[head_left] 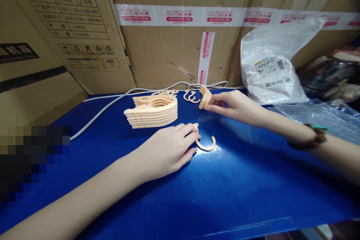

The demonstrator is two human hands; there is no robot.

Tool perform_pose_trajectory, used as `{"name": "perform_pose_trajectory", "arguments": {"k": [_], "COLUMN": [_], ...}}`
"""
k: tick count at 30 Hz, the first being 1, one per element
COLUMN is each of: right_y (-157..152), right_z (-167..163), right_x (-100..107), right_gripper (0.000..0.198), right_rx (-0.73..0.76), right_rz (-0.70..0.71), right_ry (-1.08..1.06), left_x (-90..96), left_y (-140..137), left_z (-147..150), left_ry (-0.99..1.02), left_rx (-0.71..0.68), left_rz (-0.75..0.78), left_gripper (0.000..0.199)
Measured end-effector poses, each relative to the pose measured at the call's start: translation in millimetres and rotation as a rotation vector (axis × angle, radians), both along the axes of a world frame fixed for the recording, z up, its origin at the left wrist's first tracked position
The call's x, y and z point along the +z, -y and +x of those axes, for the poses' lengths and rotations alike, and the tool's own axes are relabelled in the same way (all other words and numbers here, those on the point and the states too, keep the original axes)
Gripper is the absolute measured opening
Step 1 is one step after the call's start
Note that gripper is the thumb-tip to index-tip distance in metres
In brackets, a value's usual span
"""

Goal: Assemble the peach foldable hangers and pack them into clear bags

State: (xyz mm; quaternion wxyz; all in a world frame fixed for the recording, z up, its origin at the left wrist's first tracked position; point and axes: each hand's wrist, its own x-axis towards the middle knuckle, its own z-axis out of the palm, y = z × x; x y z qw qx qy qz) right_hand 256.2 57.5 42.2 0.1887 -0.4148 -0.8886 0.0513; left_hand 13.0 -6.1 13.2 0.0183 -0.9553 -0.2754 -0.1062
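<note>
My left hand (174,146) rests low over the blue table, its fingers closed on a cream plastic hanger hook (208,149). The curved end of the hook sticks out to the right of the fingertips. Farther back, my right hand (233,107) pinches at a small stack of curved cream hanger pieces (205,96); whether it grips one or several, I cannot tell. Beyond my left hand lies a neat pile of cream plastic hanger parts (153,114). Loose hooks (192,97) sit between that pile and the small stack.
Cardboard boxes (174,48) wall off the back and left of the blue table (225,195). A white cable (104,110) runs along the back. At the right are a white plastic bag (270,71) with labels and a flat clear plastic sheet (317,116).
</note>
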Motion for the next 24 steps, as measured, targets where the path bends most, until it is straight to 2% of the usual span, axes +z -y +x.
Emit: {"name": "perform_pose_trajectory", "arguments": {"k": [1,3,5,8,14,22,24], "right_y": [-10,-29,-46,-65,-81,-77,-74], "right_z": [2,5,8,9,5,3,5], "right_x": [1,2,1,-2,-3,5,6], "right_gripper": [0.026,0.025,0.032,0.039,0.035,0.024,0.020], "right_rx": [-0.034,-0.091,-0.069,-0.022,0.036,0.102,0.091], "right_rz": [0.028,0.184,0.328,0.442,0.495,0.566,0.623], "right_ry": [0.033,0.153,0.326,0.563,0.721,0.821,0.820], "left_x": [0.0,0.1,0.1,0.3,0.5,-2.3,-2.3], "left_y": [0,0,0,0,-1,-1,-1], "left_z": [0,1,1,1,1,-1,-1], "left_ry": [0.001,0.003,0.003,0.001,0.006,0.022,0.040], "left_rx": [0.000,0.002,0.002,-0.001,-0.005,-0.026,-0.043], "left_rz": [-0.008,-0.018,-0.023,-0.033,-0.038,-0.019,-0.040], "left_gripper": [0.028,0.027,0.027,0.027,0.027,0.028,0.028]}}
